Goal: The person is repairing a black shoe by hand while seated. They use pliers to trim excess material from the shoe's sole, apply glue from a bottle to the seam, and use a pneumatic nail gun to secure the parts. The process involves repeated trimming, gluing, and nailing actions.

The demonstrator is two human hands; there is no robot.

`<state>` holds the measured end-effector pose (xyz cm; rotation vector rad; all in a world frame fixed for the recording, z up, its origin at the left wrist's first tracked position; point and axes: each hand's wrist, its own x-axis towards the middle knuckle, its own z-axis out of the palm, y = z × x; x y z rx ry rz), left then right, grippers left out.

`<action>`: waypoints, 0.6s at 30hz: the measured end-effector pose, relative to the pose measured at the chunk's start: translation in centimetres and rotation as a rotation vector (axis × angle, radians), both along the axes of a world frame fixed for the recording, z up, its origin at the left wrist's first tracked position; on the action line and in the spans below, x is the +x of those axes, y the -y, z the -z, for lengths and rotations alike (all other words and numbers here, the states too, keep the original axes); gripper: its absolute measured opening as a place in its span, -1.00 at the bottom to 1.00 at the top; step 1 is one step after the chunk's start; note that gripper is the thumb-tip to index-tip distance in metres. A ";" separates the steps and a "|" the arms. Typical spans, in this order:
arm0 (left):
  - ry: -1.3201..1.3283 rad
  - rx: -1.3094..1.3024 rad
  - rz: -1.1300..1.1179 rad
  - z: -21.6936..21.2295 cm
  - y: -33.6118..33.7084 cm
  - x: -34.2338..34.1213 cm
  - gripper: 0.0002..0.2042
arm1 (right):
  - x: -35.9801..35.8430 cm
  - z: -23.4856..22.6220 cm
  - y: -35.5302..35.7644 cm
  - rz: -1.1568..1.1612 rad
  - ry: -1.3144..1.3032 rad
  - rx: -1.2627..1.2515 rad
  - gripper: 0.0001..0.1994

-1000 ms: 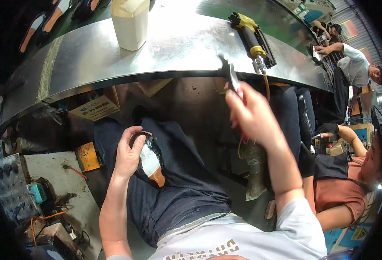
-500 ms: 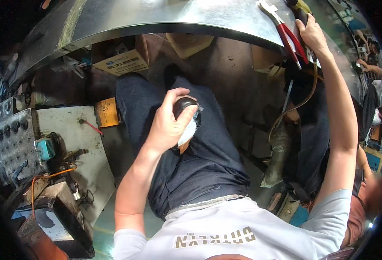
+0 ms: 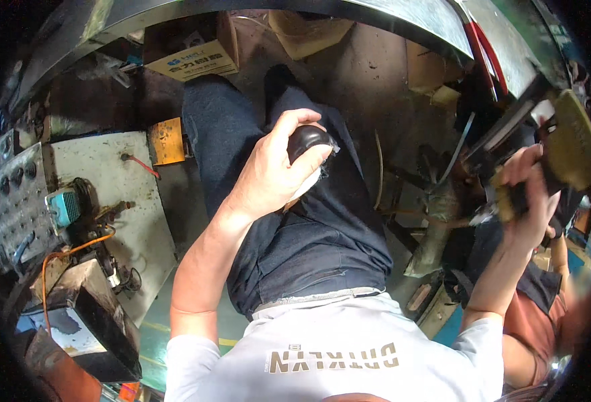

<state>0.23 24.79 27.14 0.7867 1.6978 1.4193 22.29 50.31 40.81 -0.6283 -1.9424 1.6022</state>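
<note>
A rounded black part (image 3: 307, 142) with a scrap of white cloth or paper beneath it sits in the seated worker's left hand (image 3: 272, 175), held above the lap over dark trousers (image 3: 309, 228). The fingers curl closed around the part from the near side, thumb pressed to its top, a hold that seems meant to keep it steady and clear of the cluttered floor.

Out to the right, the right hand (image 3: 526, 194) is raised near the underside of the curved metal worktop (image 3: 402, 17), its grip wrapped tight on a blurred, dark-and-yellow power tool (image 3: 563, 144); motion blur hides just how the fingers sit on it. Red-handled pliers (image 3: 480, 50) lie on the worktop edge above, apparently parked within easy reach.

To the worker's left stand a grey control panel with knobs (image 3: 7, 194), a pale metal plate (image 3: 107, 194) carrying an orange cable (image 3: 67, 251), and a cardboard box (image 3: 188, 57) tucked under the worktop. Another person in a rust-coloured shirt (image 3: 533, 328) sits close by at lower right.
</note>
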 end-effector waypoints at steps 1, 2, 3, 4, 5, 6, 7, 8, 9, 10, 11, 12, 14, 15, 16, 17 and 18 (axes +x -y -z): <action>-0.002 0.003 0.000 0.0 -0.3 0.1 -0.60 | -0.1 -0.6 2.4 0.050 0.187 0.036 -0.73; -0.019 -0.027 -0.027 -0.1 -0.4 0.4 -0.60 | -0.1 -0.3 4.0 0.027 0.226 -0.074 -0.58; -0.028 -0.030 -0.040 0.0 -0.5 0.7 -0.60 | -0.5 -0.8 6.2 0.113 0.427 -0.221 -0.47; -0.039 -0.030 -0.052 0.2 -0.8 0.9 -0.60 | -0.5 -0.8 7.1 0.064 0.623 -0.335 -0.50; -0.050 -0.029 -0.065 0.4 -1.0 1.1 -0.59 | -0.4 0.3 8.5 0.043 0.541 -0.450 -0.58; -0.066 -0.038 -0.065 0.3 -1.1 1.2 -0.59 | -0.4 1.0 8.7 -0.088 0.559 -0.629 -0.67; -0.081 -0.047 -0.065 0.0 -1.1 1.2 -0.59 | -0.6 2.1 8.7 -0.190 0.551 -0.746 -0.74; -0.097 -0.055 -0.065 -0.1 -1.1 1.3 -0.59 | -0.8 2.8 9.0 -0.205 0.553 -0.810 -0.76; -0.108 -0.057 -0.069 -0.1 -1.1 1.3 -0.59 | -1.3 3.3 9.6 -0.226 0.555 -0.874 -0.78; -0.119 -0.059 -0.072 -0.1 -1.0 1.3 -0.58 | -1.6 3.5 10.1 -0.193 0.515 -0.859 -0.79; -0.130 -0.060 -0.076 -0.1 -0.9 1.4 -0.58 | -1.7 3.5 10.2 -0.185 0.527 -0.835 -0.78; -0.124 -0.061 -0.077 -0.1 -0.9 1.4 -0.57 | -1.8 3.5 10.2 -0.180 0.541 -0.809 -0.78; -0.111 -0.063 -0.078 -0.2 -0.8 1.5 -0.56 | -1.9 3.7 10.3 -0.195 0.529 -0.787 -0.78; -0.121 -0.048 -0.073 -0.2 -0.8 1.5 -0.55 | -1.9 3.6 10.2 -0.211 0.566 -0.762 -0.78; -0.131 -0.033 -0.068 -0.1 -0.8 1.5 -0.55 | -1.8 3.5 10.2 -0.228 0.604 -0.737 -0.78; -0.141 -0.018 -0.064 0.0 -0.8 1.5 -0.54 | -1.8 3.4 10.3 -0.244 0.641 -0.711 -0.78; -0.144 -0.022 -0.062 0.1 -0.8 1.6 -0.54 | -1.7 3.5 10.3 -0.242 0.634 -0.702 -0.78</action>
